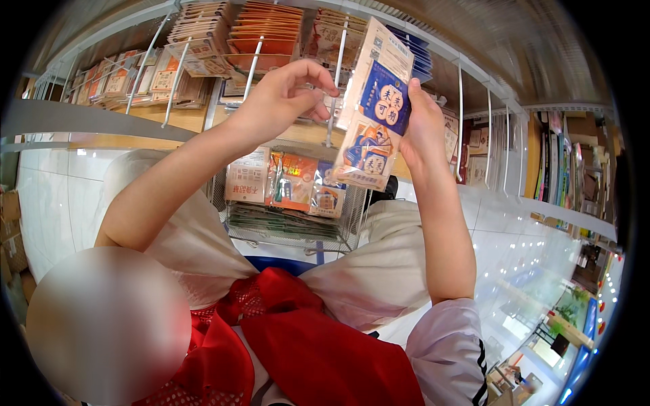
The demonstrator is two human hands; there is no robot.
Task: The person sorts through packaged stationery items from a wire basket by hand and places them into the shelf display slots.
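My right hand [425,128] grips a flat packet in a clear sleeve [379,101] by its right edge, thumb on the front. The packet is cream with a dark blue panel and orange-and-blue artwork, and it is tilted in front of the rack. My left hand [288,95] is raised beside a white hook prong [332,111], its fingers loosely curled and apart with nothing seen between them. Below the hands, a wire mesh basket [233,227] holds several sleeved packets [291,181] in cream, orange and blue.
Orange packets [265,30] and cream packets [198,37] hang in rows from the rack. White prongs [459,122] stick out toward me. Upright books [558,162] fill a shelf at right. My knees flank the basket over a white tiled floor [64,196].
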